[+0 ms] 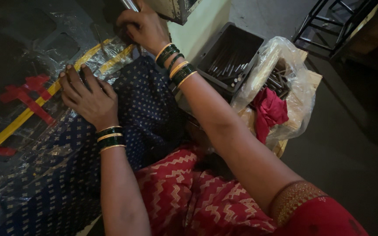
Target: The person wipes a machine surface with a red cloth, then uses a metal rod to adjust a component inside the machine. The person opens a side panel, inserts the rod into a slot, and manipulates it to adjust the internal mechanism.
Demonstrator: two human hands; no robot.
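Head view: our left hand (pixel 88 98) lies flat, fingers apart, on the navy dotted cloth (pixel 149 109) over plastic-wrapped yellow-taped sheeting (pixel 31 109), while our right hand (pixel 145 28) is clamped on a grey metal rod (pixel 130 4).

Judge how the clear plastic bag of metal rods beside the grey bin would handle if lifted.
The clear plastic bag looks thin and crumpled, so probably floppy and slippery. The metal rods inside likely make it heavy for its size, and they might shift or poke through.
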